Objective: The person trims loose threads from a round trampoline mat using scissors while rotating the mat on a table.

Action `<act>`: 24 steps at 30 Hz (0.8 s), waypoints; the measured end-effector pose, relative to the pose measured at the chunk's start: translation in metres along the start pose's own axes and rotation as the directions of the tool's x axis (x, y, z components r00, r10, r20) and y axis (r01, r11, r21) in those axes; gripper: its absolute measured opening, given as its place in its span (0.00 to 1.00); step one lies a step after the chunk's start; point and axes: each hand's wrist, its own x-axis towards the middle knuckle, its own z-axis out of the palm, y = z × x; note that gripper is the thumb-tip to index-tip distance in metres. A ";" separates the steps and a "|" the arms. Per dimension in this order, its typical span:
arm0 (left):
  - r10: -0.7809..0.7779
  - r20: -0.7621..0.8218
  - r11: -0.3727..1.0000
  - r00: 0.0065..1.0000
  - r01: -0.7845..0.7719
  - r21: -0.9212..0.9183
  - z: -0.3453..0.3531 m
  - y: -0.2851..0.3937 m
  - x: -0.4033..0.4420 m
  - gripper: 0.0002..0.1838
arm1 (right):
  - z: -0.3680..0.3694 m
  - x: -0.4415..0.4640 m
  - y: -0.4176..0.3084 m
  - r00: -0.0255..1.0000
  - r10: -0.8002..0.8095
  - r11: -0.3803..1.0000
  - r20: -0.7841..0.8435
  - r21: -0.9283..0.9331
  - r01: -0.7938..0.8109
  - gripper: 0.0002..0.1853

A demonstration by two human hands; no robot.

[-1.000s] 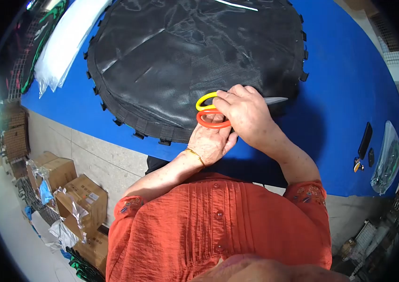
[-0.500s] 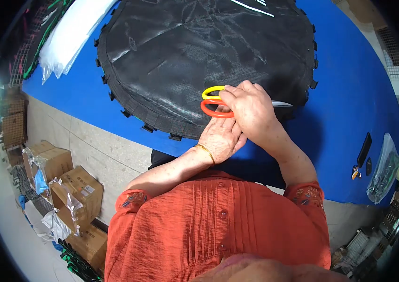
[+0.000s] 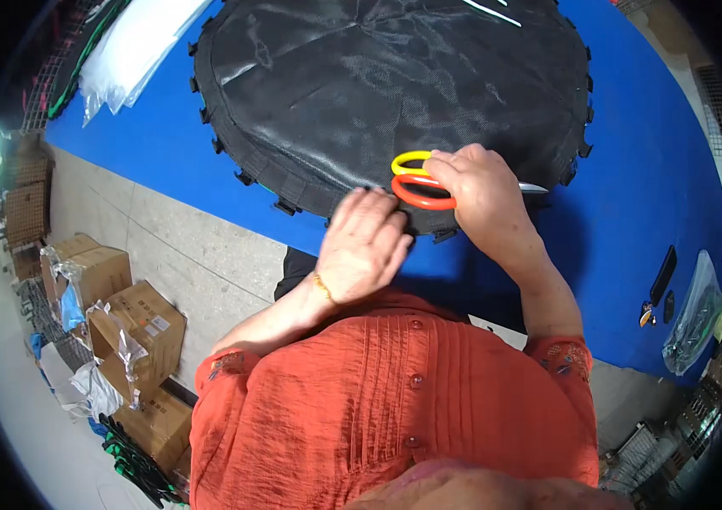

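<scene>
Scissors, yellow-and-red-handled (image 3: 427,203), gripped by right hand (image 3: 484,187) over black mesh disc (image 3: 327,119); left hand (image 3: 362,251) at its edge, grip indeterminable. Clear plastic bag (image 3: 699,308) right of disc: dark-green contents (image 3: 687,336).

Passage over blue table (image 3: 650,161) right of black mat (image 3: 395,110), scissors (image 3: 433,204) blocking its near side, clearance beneath them unclear

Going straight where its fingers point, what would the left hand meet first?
The left hand would probably meet the round black mesh mat, whose near edge its fingers overlap in view; contact is unclear.
</scene>
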 end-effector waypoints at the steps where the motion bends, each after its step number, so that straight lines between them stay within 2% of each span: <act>1: -0.028 -0.010 0.999 1.000 0.029 0.039 -0.008 -0.007 -0.007 0.20 | 0.001 -0.006 -0.004 0.999 -0.033 0.999 -0.027 -0.005 0.033 0.11; 3: -0.137 -0.046 0.982 0.990 0.141 0.124 -0.019 -0.015 -0.017 0.21 | 0.004 -0.017 -0.012 0.992 -0.101 0.995 -0.079 -0.018 0.099 0.13; 5: -0.181 -0.061 0.974 0.982 0.188 0.128 -0.016 -0.028 -0.027 0.21 | 0.003 -0.021 -0.025 0.994 -0.104 0.994 -0.018 -0.046 0.104 0.15; 8: -0.139 -0.083 0.984 0.987 0.147 0.100 -0.012 -0.034 -0.032 0.22 | 0.005 -0.025 -0.044 0.995 -0.097 0.993 0.038 -0.070 0.100 0.16; 11: -0.102 -0.130 0.992 0.986 0.110 0.056 -0.006 -0.042 -0.034 0.22 | 0.013 -0.021 -0.056 0.997 -0.069 0.993 0.039 -0.094 0.073 0.15; 16: -0.074 -0.178 0.997 0.981 0.073 -0.014 -0.006 -0.052 -0.037 0.20 | 0.024 -0.012 -0.060 0.993 -0.110 0.989 0.030 -0.092 0.113 0.16; 22: -0.179 -0.155 0.955 0.971 0.134 -0.264 -0.020 -0.068 -0.036 0.14 | 0.023 -0.014 -0.071 0.996 -0.022 0.998 0.088 -0.058 0.027 0.16; 24: -0.271 -0.199 0.947 0.942 0.225 -0.228 -0.019 -0.067 -0.030 0.17 | 0.021 -0.013 -0.073 0.994 0.002 0.999 0.107 -0.043 0.003 0.16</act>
